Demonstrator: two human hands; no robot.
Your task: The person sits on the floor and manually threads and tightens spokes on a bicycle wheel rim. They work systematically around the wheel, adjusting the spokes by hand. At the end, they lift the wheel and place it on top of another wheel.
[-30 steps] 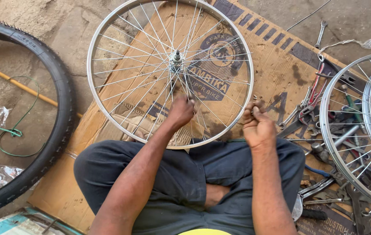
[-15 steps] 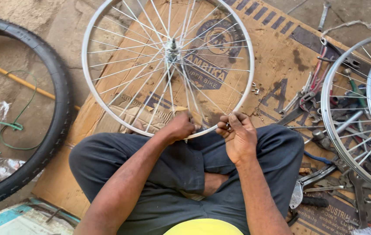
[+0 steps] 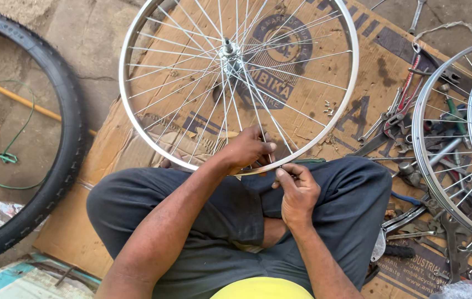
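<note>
— Sitting cross-legged on the flat cardboard (image 3: pixel 358 72), the person has a shiny bike wheel (image 3: pixel 153 149) leaning against their knees. Where are the hands?

— Both are at the bottom of the wheel, the part closest to the body. The left hand (image 3: pixel 249 150) reaches up from a bent arm and lies over the rim, with its fingers (image 3: pixel 263 147) curled among the thin spokes (image 3: pixel 191 72). I think they pinch a spoke, but the tip is too small to see.

— And the other one?

— The right hand (image 3: pixel 298 191) sits just under the rim, right beside the left hand. Its thumb and fingers are pressed close together in a tight pinch at the rim's edge. What they hold is hidden.

— What else lies around the wheel?

— To the left of the wheel is a black tyre (image 3: pixel 61 138) on the ground. To the right is a second wheel (image 3: pixel 430 182) lying over a pile of metal tools (image 3: pixel 399 113).
</note>
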